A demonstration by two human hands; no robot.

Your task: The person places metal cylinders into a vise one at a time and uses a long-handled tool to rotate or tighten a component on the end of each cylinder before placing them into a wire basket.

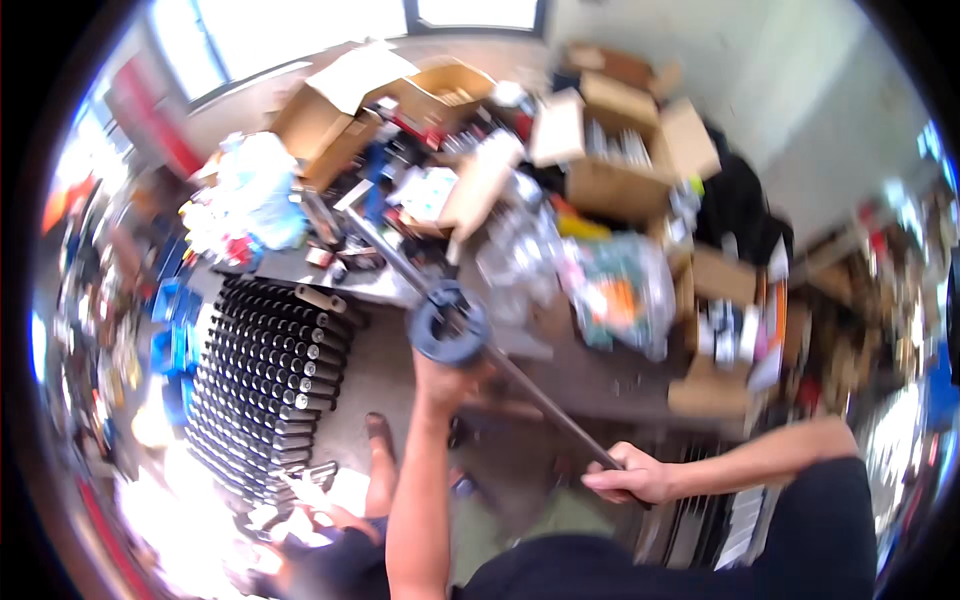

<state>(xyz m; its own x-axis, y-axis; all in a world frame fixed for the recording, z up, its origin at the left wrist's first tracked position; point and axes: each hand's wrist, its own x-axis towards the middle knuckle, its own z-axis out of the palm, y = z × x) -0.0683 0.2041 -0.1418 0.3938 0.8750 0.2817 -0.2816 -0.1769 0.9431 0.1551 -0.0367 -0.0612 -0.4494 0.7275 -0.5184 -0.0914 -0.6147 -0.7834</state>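
Note:
A long metal rod (pixel 545 402) slants in front of me, its far end over the cluttered bench and its near end by my right hand. Around its middle sits a thick dark grey ring (pixel 452 350), with some parts visible in its opening. My left hand (pixel 446 385) is closed at the ring's near side; the ring hides most of the fingers. Lower on the rod, my right hand (pixel 632 474) is wrapped round it, close to its near end. The picture is blurred, so the rod's far tip is unclear.
Open cardboard boxes (pixel 615 188), plastic bags (pixel 620 300) and loose parts crowd the bench (pixel 590 365). To the left stands a large stack of black cylindrical parts (pixel 265 370) beside blue bins (pixel 172 335). Another person (pixel 340 550) is at lower left, near the stack.

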